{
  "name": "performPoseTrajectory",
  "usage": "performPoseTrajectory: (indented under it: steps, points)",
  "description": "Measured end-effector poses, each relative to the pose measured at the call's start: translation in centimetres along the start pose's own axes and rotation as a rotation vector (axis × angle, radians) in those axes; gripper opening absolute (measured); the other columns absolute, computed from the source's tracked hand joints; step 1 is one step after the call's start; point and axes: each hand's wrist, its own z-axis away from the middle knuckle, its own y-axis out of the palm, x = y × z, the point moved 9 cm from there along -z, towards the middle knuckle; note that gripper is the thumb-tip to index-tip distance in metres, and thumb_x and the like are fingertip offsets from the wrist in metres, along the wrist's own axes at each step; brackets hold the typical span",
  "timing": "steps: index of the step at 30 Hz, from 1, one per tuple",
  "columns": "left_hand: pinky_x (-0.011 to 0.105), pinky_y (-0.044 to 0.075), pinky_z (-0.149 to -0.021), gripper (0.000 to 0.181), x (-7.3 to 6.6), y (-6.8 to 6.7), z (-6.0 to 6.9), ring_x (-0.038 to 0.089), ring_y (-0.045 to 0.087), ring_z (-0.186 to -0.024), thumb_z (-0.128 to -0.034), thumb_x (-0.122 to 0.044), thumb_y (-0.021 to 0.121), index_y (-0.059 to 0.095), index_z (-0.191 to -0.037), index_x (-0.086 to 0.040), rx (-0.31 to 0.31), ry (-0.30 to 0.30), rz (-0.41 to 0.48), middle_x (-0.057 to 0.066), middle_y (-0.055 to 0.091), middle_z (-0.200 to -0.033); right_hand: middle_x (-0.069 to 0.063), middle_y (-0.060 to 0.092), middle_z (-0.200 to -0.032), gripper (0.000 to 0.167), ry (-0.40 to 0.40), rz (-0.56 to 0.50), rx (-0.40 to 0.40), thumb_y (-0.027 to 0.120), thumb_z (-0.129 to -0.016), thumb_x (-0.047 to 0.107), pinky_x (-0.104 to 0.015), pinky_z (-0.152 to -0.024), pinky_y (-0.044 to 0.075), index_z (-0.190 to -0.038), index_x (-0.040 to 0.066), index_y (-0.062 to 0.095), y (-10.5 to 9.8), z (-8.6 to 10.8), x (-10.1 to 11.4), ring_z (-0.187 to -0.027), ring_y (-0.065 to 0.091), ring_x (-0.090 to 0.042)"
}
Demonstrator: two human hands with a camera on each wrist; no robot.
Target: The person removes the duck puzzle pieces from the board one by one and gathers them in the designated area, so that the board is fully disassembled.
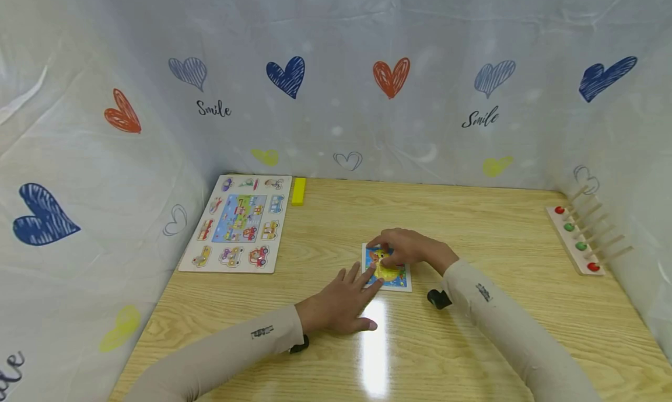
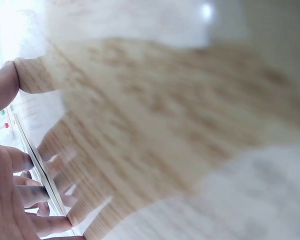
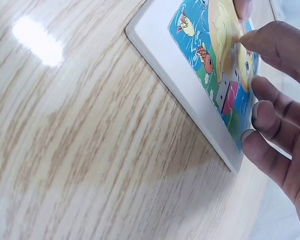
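Observation:
On the wooden table lies a small jigsaw puzzle (image 1: 397, 282) in a white frame, its picture a yellow duck in blue water with small fish. My left hand (image 1: 343, 300) is spread flat, its fingertips resting on the puzzle's left part. From the right, my right hand (image 1: 412, 247) arches over the puzzle's upper part. In the right wrist view, the thumb touches the duck and the bent fingers (image 3: 262, 115) touch the picture near the frame's edge, with no loose piece visible between them. The left wrist view shows the left fingers (image 2: 35, 196) at the puzzle's edge.
A large vehicle picture puzzle board (image 1: 278, 256) lies at the back left, with a yellow block (image 1: 298, 192) beside it. At the right stands a wooden rack (image 1: 577, 244) with sticks and red and green balls. Heart-printed curtains (image 1: 336, 116) bound the table.

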Motion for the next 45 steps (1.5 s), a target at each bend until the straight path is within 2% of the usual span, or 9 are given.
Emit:
performPoseTrajectory:
  steps: [5, 17, 26, 33, 41, 45]
  points:
    - [0.060, 0.035, -0.113, 0.085, 0.04, 0.04, -0.04, 0.049, 0.017, -0.151, -0.0996, -0.069, 0.033, 0.017, -0.162, -0.014, 0.000, 0.001, -0.012, 0.018, 0.007, -0.168, 0.002, 0.061, -0.101, 0.049, -0.028, -0.005, 0.005, 0.072, -0.091, 0.022, -0.032, -0.076, 0.048, -0.139, 0.017, 0.062, -0.08, -0.12, 0.29, -0.084, 0.053, -0.013]
    - [0.061, 0.035, -0.113, 0.085, -0.02, 0.05, 0.00, 0.050, 0.016, -0.150, -0.1001, -0.068, 0.033, 0.017, -0.162, -0.013, 0.006, 0.006, -0.010, 0.018, 0.005, -0.168, 0.005, 0.060, -0.102, 0.052, 0.008, -0.010, 0.020, 0.073, -0.091, 0.022, -0.033, -0.080, 0.048, -0.141, 0.017, 0.060, 0.43, -0.39, 0.06, -0.087, 0.053, -0.012]
    - [0.060, 0.036, -0.112, 0.086, -0.02, 0.02, 0.07, 0.050, 0.017, -0.150, -0.0994, -0.070, 0.032, 0.017, -0.162, -0.014, 0.002, 0.000, -0.031, 0.018, 0.005, -0.168, 0.001, 0.057, -0.095, 0.052, -0.003, -0.029, 0.017, 0.073, -0.091, 0.020, -0.028, -0.071, 0.045, -0.141, 0.014, 0.060, 0.54, -0.30, 0.36, -0.080, 0.051, -0.014]
    - [0.059, 0.037, -0.112, 0.086, -0.04, -0.02, 0.13, 0.050, 0.020, -0.150, -0.0989, -0.071, 0.031, 0.018, -0.162, -0.014, -0.009, 0.003, -0.044, 0.018, 0.008, -0.168, 0.001, 0.059, -0.102, 0.052, 0.017, -0.057, 0.014, 0.073, -0.090, 0.017, -0.032, -0.079, 0.049, -0.141, 0.013, 0.060, 0.50, -0.37, 0.23, -0.086, 0.054, -0.014]
    - [0.061, 0.036, -0.112, 0.086, -0.01, -0.17, 0.17, 0.050, 0.017, -0.150, -0.0992, -0.070, 0.034, 0.018, -0.162, -0.013, 0.004, 0.003, 0.002, 0.018, 0.007, -0.168, -0.002, 0.058, -0.108, 0.051, 0.014, -0.082, 0.018, 0.073, -0.089, 0.016, -0.036, -0.086, 0.050, -0.137, 0.015, 0.057, 0.53, -0.70, 0.28, -0.092, 0.055, -0.015]
    - [0.061, 0.035, -0.113, 0.086, -0.02, -0.24, 0.23, 0.050, 0.017, -0.150, -0.0991, -0.069, 0.034, 0.018, -0.162, -0.013, 0.002, 0.003, 0.006, 0.018, 0.007, -0.168, -0.003, 0.056, -0.113, 0.050, 0.028, -0.098, 0.017, 0.073, -0.089, 0.017, -0.042, -0.092, 0.051, -0.136, 0.016, 0.056, 0.49, -0.65, 0.30, -0.101, 0.057, -0.018]
